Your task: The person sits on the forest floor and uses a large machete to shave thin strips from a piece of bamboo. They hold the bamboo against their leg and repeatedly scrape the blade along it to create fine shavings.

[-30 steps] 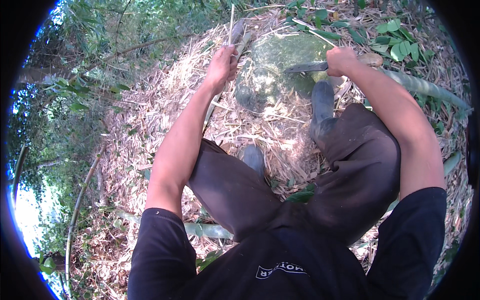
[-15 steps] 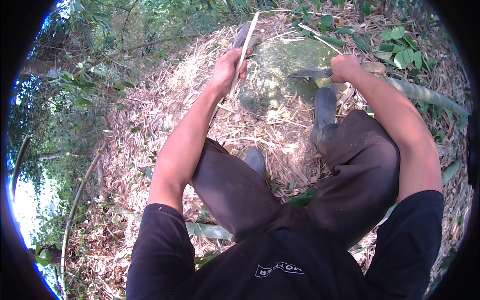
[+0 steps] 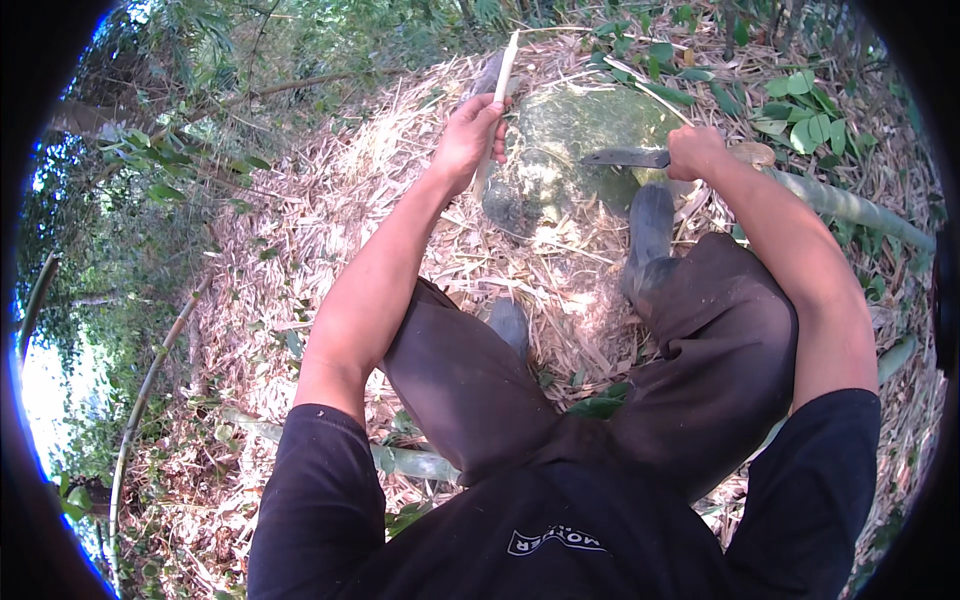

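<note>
My left hand is closed around a pale, slender strip of split wood or bamboo, which points up and away from me. The strip's lower part runs down behind my fingers. Across from it, my right hand grips a knife with a dark blade aimed left and a wooden handle showing behind the fist. Blade and strip are apart. Beneath both hands lies a mossy green rock.
My dark boots stand near the rock on dry leaf litter. A thin pale stick ends by my right fist. A green bamboo pole lies at right, another pole beneath my legs. Leafy plants grow far right.
My left hand has turned a little, so the strip shows a broader side and stands more upright. The right hand and knife have shifted slightly right and nearer.
</note>
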Tool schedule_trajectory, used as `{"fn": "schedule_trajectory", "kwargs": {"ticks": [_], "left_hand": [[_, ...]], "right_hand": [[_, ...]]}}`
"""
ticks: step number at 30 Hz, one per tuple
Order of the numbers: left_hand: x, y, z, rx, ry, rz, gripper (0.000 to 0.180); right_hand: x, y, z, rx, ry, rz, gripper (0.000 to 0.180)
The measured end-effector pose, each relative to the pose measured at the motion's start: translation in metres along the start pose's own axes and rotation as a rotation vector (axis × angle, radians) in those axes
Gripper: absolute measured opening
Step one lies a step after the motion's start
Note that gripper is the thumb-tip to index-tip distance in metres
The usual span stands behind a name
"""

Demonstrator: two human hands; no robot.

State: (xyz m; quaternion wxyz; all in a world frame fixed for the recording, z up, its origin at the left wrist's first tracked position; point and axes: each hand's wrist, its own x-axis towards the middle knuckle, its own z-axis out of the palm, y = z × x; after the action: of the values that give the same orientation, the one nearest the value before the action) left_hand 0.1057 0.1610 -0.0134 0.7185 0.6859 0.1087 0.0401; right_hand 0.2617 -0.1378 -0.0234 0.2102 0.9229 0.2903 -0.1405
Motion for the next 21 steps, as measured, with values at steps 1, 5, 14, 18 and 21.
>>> {"fn": "schedule_trajectory", "kwargs": {"ticks": [1, 5, 14, 18, 21], "left_hand": [[0.0004, -0.0003, -0.0002, -0.006, 0.004, 0.0, 0.021], [0.0014, -0.0024, -0.001, -0.021, 0.017, 0.022, 0.021], [-0.0017, 0.0052, -0.0024, -0.184, 0.05, -0.019, 0.014], [-0.0005, 0.0021, -0.0062, -0.196, 0.074, -0.013, 0.014], [0.0021, -0.002, -0.008, -0.221, 0.094, -0.023, 0.023]], "right_hand": [[-0.0002, 0.0, -0.0003, -0.002, 0.011, -0.003, 0.037], [-0.0007, -0.0019, -0.0042, 0.004, -0.01, 0.001, 0.038], [0.0013, -0.0014, -0.0028, -0.01, -0.022, -0.001, 0.039], [0.0005, -0.0033, -0.0046, -0.023, -0.056, 0.007, 0.039], [0.0, -0.0023, -0.0031, -0.019, -0.043, -0.003, 0.039]]}}
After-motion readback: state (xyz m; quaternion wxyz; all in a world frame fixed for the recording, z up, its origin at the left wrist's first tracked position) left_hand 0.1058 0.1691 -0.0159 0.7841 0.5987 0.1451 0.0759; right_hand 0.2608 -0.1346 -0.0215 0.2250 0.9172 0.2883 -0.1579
